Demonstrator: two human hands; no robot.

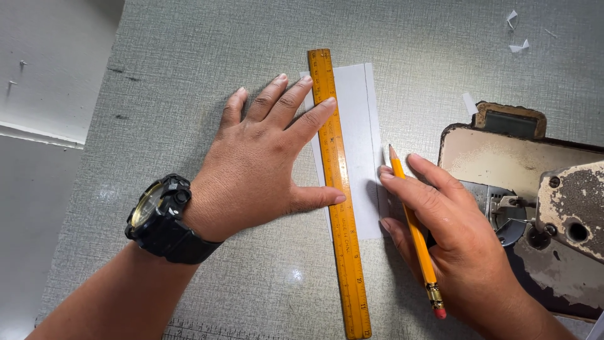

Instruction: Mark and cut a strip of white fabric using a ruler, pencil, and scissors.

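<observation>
Head view: looking down at the grey table (189, 63).
Paper strip (358, 151): flat in the middle, under the ruler.
Ruler (340, 208): along the strip, 12 to 6 o'clock, for a straight edge.
Left hand (264, 164): fingers spread, pressing the ruler so nothing slips.
Right hand (440, 233): at 3 o'clock, fingers closed round the pencil (412, 230), tip by the strip's edge.
Old machine (535, 208): further out at 3 o'clock.
</observation>
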